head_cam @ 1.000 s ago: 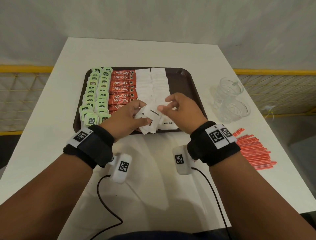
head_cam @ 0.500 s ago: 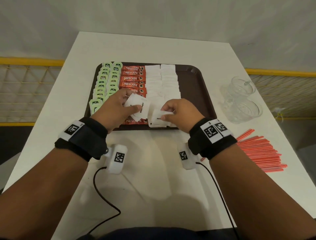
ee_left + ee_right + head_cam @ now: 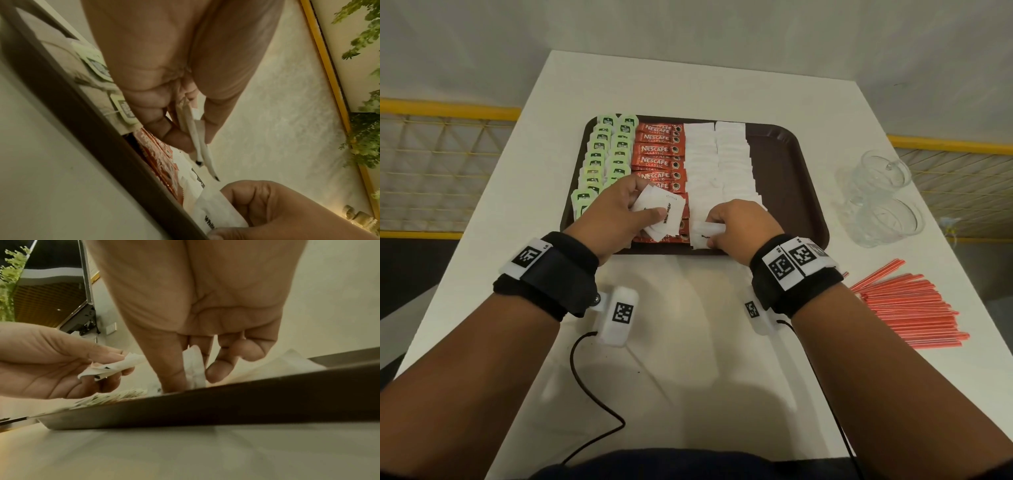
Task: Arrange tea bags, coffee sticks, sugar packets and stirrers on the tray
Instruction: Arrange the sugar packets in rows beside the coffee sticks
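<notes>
A dark brown tray (image 3: 787,164) holds two columns of green tea bags (image 3: 609,150), a column of red coffee sticks (image 3: 659,149) and two columns of white sugar packets (image 3: 715,154). My left hand (image 3: 619,212) grips a small stack of sugar packets (image 3: 661,214) above the tray's near left; in the left wrist view the stack (image 3: 197,138) sits between thumb and fingers. My right hand (image 3: 739,224) pinches one sugar packet (image 3: 703,234) at the tray's near edge, and the right wrist view shows that packet (image 3: 194,368) low on the tray (image 3: 246,402). Red stirrers (image 3: 907,308) lie on the table at right.
Two clear glass cups (image 3: 880,198) stand on the white table (image 3: 688,359) right of the tray. The tray's right third is bare. A yellow railing (image 3: 448,109) runs behind the table on both sides. Cables hang from both wrist cameras near the front edge.
My hands have parted: the right hand took one packet from the left hand's stack and carried it down to the tray's near edge. The left hand stays with the stack.
</notes>
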Tool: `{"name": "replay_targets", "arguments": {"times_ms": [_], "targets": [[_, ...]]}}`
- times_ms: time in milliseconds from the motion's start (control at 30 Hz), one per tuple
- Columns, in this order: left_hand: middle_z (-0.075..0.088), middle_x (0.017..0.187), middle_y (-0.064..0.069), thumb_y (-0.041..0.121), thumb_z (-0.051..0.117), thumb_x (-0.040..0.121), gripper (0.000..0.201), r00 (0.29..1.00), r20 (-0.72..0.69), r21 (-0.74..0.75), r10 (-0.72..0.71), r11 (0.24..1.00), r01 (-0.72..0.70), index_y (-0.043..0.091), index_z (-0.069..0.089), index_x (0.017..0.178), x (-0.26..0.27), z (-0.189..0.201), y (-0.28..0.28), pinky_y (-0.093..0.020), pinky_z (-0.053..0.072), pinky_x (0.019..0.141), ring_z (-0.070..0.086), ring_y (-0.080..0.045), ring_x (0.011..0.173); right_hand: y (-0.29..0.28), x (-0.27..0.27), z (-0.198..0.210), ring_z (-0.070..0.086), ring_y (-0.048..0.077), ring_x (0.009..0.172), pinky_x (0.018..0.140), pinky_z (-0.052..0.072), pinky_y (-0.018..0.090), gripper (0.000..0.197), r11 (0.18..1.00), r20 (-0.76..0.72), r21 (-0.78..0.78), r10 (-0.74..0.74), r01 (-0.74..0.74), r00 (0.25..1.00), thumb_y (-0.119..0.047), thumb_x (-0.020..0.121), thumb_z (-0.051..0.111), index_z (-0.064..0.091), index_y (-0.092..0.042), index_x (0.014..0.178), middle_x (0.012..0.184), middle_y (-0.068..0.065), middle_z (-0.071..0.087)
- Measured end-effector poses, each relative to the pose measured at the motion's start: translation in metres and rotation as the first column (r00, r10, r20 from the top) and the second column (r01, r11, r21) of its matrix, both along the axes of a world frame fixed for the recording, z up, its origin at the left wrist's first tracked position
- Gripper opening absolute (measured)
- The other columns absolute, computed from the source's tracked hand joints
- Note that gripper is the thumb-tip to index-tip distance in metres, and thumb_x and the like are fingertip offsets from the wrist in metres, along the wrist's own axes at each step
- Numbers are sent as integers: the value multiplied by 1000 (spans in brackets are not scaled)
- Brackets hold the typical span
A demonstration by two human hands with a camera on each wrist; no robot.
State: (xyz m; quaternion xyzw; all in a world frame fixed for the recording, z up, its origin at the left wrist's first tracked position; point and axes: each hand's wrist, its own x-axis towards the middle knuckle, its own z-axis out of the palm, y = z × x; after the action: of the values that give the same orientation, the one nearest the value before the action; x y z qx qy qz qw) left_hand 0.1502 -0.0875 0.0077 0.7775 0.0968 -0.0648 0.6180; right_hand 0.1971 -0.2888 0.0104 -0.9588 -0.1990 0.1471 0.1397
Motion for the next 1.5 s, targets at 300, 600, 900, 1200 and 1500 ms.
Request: {"name": "replay_targets", "arguments": {"times_ms": [300,600,900,1200,1500], "targets": [[71,114,-1,11,67,92,29,1000,-7,8,-15,1000,15,13,53,117,2,-3,1,-43,58,87,70,-21,101,-1,4,1,58,21,101,88,46,30,28,1000,-32,14,-19,20,999,-25,84,72,67,-18,111,112,3,64],[68,121,-7,3,58,95,33,996,-78,-58,-48,997,43,7,47,127,3,-8,-4,-35,61,82,69,-21,105,-7,7,-1,58,23,102,84,45,28,41,989,45,70,-137,134,990,-25,82,75,57,-17,118,114,6,58],[72,111,-3,5,74,84,37,991,22,-35,-132,991,133,13,57,116,5,-1,-20,-39,60,83,71,-21,100,-6,2,21,57,11,83,78,47,25,31,938,21,342,-68,57,997,-32,87,68,61,-21,115,99,-5,61],[71,112,-8,9,68,90,25,995,82,-76,-57,995,63,12,58,113,13,-3,-36,-36,61,80,70,-23,101,-53,4,13,67,25,71,72,57,38,21,824,-74,498,-269,269,960,-17,80,76,56,-20,74,71,3,57],[70,115,-6,11,68,91,33,999,17,-54,-32,998,33,7,57,121,16,-11,-39,-45,59,88,70,-19,102,-86,2,-17,53,12,67,67,42,24,23,894,-34,283,-353,348,935,-22,78,78,56,-20,75,69,-8,55]]}}
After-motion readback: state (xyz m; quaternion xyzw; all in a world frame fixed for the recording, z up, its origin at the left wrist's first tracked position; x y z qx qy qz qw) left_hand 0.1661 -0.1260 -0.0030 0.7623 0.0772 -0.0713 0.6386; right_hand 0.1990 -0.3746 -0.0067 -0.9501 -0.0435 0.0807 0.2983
